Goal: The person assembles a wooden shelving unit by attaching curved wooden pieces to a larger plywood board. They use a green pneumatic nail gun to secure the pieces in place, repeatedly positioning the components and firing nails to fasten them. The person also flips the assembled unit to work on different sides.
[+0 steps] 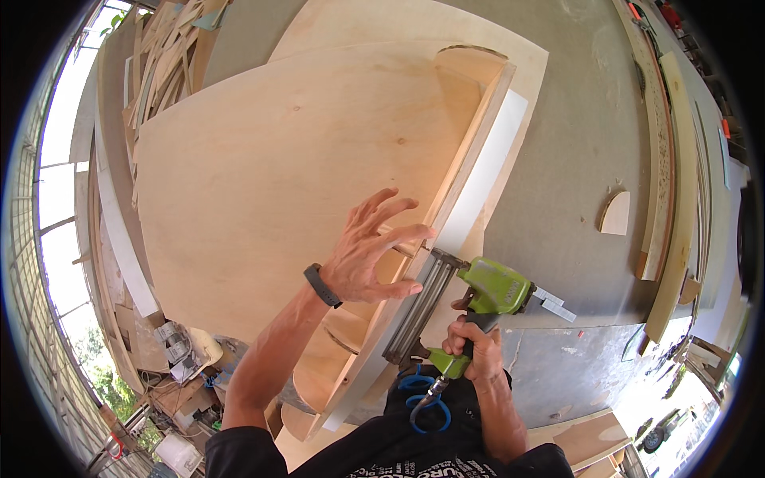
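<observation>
Nail gun [498, 288], one, green-bodied, with a black handle [481, 321] and a long metal magazine [418, 311]: was in the right hand [478, 350], whose grip was closed round the handle. The magazine slanted alongside the wooden assembly [263, 191], its upper end just beside the edge board [469, 151]; whether the two touched could not be told. A blue coiled hose [430, 416] hung from the base of the tool, in front of a dark shirt [247, 456].

Left hand [362, 255], one, with a dark band [322, 285] at the wrist: was poised over the assembly, grip wide, fingers spread, thumb and index finger reaching toward the edge board. Contact could not be made out.

Wooden assembly, one, pale: lay on the grey worktop [574, 135]; comprised a broad panel, the narrow edge board along its right side, and rounded dividers [348, 327] between them. A white strip [490, 163] showed along the board's outer side.

Plywood sheet [374, 20], one: lay beneath the assembly, projecting past its far end.

Rounded offcut [615, 213], one, small: lay on the worktop, well apart, to the right.

Long boards [673, 199], several: lay near the right rim.

Scrap strips [163, 64], many: were heaped at upper left.
</observation>
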Tool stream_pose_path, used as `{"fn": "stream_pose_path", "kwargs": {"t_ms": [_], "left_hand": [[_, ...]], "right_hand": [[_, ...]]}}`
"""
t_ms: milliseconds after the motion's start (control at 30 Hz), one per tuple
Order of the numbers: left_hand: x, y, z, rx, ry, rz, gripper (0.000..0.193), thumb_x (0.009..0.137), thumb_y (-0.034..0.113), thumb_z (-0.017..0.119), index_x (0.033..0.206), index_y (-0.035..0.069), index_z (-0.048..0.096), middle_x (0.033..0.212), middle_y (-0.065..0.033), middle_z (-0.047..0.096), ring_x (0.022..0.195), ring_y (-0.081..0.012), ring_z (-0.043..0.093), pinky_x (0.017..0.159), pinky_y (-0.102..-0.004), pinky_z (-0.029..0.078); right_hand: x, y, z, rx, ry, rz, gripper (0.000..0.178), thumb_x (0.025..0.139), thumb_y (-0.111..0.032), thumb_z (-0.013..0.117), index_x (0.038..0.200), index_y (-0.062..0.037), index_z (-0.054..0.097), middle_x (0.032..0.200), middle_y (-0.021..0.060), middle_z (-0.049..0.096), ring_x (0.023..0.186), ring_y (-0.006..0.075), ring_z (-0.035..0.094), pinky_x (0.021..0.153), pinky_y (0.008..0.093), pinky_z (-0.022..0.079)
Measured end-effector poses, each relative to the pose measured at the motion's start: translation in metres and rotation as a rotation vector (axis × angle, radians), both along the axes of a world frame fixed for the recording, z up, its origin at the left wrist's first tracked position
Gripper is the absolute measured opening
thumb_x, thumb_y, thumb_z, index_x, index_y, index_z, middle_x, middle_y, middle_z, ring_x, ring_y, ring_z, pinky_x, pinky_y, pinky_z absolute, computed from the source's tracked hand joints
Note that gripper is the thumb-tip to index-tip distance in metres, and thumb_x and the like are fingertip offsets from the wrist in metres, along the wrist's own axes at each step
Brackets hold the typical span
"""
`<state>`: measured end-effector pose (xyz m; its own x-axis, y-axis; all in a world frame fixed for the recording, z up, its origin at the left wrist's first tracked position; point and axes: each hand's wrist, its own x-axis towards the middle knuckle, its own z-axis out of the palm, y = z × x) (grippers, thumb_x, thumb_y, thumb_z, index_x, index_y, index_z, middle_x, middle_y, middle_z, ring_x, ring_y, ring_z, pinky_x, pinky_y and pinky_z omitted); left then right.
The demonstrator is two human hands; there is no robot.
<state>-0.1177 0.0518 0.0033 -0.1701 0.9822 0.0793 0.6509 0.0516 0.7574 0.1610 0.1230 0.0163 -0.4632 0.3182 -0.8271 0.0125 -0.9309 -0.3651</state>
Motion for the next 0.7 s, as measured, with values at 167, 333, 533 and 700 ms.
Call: {"fn": "stream_pose_path", "kwargs": {"t_ms": [167, 333, 533, 700], "left_hand": [[-0.0001, 0.0021, 0.0003, -0.004, 0.001, -0.001, 0.071, 0.070, 0.048, 0.087, 0.133, 0.023, 0.066, 0.151, -0.0158, 0.049, 0.145, -0.0475, 0.036, 0.116, -0.0623, 0.031], [0.0003, 0.0010, -0.0001, -0.009, -0.012, 0.001, 0.071, 0.070, 0.048, 0.087, 0.133, 0.023, 0.066, 0.151, -0.0157, 0.048, 0.146, -0.0473, 0.035, 0.116, -0.0619, 0.031], [0.0002, 0.0018, 0.0003, -0.017, -0.015, 0.003, 0.071, 0.070, 0.048, 0.087, 0.133, 0.023, 0.066, 0.151, -0.0156, 0.048, 0.146, -0.0469, 0.035, 0.116, -0.0622, 0.030], [0.0006, 0.0015, 0.0009, -0.022, -0.017, 0.007, 0.071, 0.070, 0.047, 0.087, 0.134, 0.023, 0.066, 0.151, -0.0155, 0.048, 0.146, -0.0468, 0.035, 0.116, -0.0622, 0.030]], "right_hand": [[-0.0016, 0.0002, 0.0023, 0.006, 0.029, -0.015, 0.037, 0.086, 0.004, 0.066, 0.122, 0.0087, 0.058, 0.059, 0.0046, 0.054, 0.048, 0.0166, 0.052, 0.053, 0.0347, 0.047], [-0.0007, 0.0000, 0.0023, 0.007, 0.034, -0.008, 0.038, 0.086, 0.003, 0.066, 0.122, 0.0088, 0.058, 0.059, 0.0047, 0.054, 0.048, 0.0167, 0.052, 0.053, 0.0345, 0.047], [-0.0003, -0.0003, 0.0012, 0.002, 0.035, -0.005, 0.037, 0.086, 0.004, 0.066, 0.122, 0.0083, 0.058, 0.059, 0.0044, 0.054, 0.048, 0.0167, 0.052, 0.053, 0.0343, 0.047], [0.0004, -0.0003, 0.0010, -0.007, 0.044, -0.003, 0.037, 0.086, 0.004, 0.066, 0.122, 0.0077, 0.059, 0.059, 0.0041, 0.054, 0.048, 0.0165, 0.052, 0.053, 0.0345, 0.047]]}}
